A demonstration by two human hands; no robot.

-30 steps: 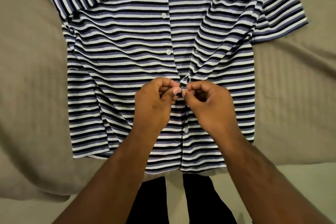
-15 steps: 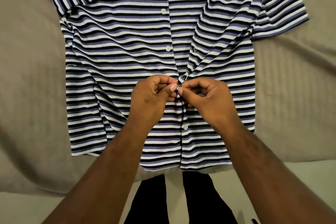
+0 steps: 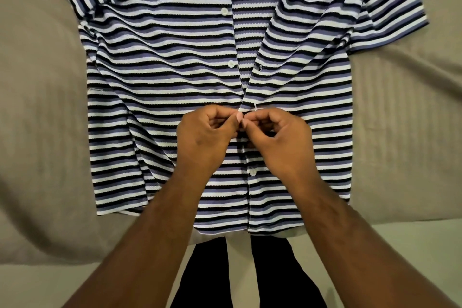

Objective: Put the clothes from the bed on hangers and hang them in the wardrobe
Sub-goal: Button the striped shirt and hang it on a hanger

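Observation:
A short-sleeved shirt (image 3: 160,77) with black, white and purple stripes lies flat on the bed, front up. Its placket is parted above my hands, with white buttons showing on the left edge, and closed below them. My left hand (image 3: 202,137) and my right hand (image 3: 277,142) meet at the middle of the placket. Both pinch the shirt's front edges between thumb and fingers at a button spot. The button there is hidden by my fingertips. No hanger is in view.
The beige bed cover (image 3: 42,132) spreads out on both sides of the shirt, creased at the left. The bed's near edge runs just below the shirt's hem. My dark trouser legs (image 3: 205,277) stand against it on the pale floor.
Both hands have stayed on the same placket spot, with only slight finger movement. The view has shifted a little, so the shirt sits higher in the frame.

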